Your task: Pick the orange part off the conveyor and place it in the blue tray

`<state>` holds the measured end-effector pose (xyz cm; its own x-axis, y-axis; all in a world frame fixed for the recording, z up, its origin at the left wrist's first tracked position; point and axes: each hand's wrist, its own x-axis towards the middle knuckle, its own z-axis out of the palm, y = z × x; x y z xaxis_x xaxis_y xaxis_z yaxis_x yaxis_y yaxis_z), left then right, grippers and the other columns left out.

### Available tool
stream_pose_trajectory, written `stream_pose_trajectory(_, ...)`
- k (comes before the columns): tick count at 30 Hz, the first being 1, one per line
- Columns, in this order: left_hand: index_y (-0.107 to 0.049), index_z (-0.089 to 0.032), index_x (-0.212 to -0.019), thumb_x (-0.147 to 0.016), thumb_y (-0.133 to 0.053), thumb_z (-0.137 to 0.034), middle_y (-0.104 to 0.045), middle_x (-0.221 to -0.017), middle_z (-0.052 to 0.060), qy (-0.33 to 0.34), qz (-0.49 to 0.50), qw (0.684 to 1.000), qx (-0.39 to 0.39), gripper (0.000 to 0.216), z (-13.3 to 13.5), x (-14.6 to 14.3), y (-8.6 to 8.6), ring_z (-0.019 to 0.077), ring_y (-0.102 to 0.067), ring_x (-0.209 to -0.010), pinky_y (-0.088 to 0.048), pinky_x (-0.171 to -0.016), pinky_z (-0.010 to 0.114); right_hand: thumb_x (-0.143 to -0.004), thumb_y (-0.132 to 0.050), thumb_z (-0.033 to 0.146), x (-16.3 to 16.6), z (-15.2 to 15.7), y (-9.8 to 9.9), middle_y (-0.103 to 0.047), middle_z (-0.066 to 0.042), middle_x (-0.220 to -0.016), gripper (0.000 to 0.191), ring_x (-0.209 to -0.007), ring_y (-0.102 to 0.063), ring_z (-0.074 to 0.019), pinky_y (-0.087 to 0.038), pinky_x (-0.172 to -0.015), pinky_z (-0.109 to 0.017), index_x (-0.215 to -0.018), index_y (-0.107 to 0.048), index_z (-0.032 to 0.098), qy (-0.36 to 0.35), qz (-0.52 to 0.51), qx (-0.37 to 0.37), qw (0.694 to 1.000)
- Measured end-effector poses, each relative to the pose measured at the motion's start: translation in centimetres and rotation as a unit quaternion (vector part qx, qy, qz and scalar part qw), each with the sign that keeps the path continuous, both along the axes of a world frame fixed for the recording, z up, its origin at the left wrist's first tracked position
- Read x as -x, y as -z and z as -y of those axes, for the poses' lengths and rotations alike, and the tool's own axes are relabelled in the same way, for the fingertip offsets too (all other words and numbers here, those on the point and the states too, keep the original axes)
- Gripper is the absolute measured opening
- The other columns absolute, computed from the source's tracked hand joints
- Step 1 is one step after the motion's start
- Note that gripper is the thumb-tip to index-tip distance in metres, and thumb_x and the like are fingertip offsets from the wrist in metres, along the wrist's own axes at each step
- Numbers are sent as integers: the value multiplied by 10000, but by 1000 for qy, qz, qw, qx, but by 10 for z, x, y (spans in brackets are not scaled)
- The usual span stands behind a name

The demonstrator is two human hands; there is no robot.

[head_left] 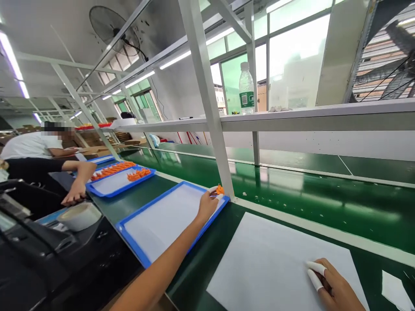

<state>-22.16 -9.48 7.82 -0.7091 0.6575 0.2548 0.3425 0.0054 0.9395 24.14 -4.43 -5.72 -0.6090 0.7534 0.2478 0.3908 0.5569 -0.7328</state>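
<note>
Presently | left hand pinches small orange piece at far-right corner of blue-rimmed tray | piece probably light, stiff — take its sides gently | right hand to right of tray, over white sheet — grip I cannot tell.

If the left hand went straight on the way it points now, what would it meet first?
Probably the pale upright post, beyond the orange piece the left hand holds; depth is unclear.

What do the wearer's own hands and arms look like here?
The left hand and right hand each wear white finger covers, two showing on the right. The left forearm has no sleeve in view.
</note>
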Motion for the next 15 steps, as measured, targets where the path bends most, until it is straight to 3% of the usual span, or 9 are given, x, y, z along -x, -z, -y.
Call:
stream_pose_trajectory(3, -662, -133, -1185, -705, -789, -316, -742, -1130, 125, 19, -8, 999, 29, 530, 4, 12, 7, 268, -701, -1002, -544, -953, 417, -893, -520, 202, 3, 1, 1, -697, -54, -1097, 336, -659, -645, -163, -574, -607, -275, -1171, -661, 327, 1, 0, -6, 1000)
stream_pose_trajectory(6, -683, -127, -1166, -685, -804, -291, -765, -1074, 113, 99, -15, 994, 54, 522, -11, -7, 26, 264, -728, -918, -566, -912, 415, -878, -508, 185, 8, 6, -1, -693, -58, -1062, 298, -659, -630, -167, -561, -615, -285, -1100, -667, 306, 11, -5, -9, 1000)
stream_pose_trajectory(10, -701, -119, -1151, -716, -799, -262, -775, -1067, 116, 180, -23, 981, 66, 468, -65, -49, 48, 263, -736, -960, -570, -911, 384, -820, -497, 155, 11, 11, -7, -685, -57, -1028, 279, -660, -604, -170, -530, -625, -300, -994, -675, 282, 39, -25, -8, 999)
stream_pose_trajectory(15, -699, -123, -1071, -746, -744, -91, -766, -1069, 129, 156, -35, 983, 87, 329, -144, -78, 58, 246, -711, -1026, -534, -966, 361, -797, -519, 189, 14, 13, -21, -665, -54, -1001, 268, -718, -616, -180, -524, -686, -304, -997, -682, 262, 29, -19, 49, 998)
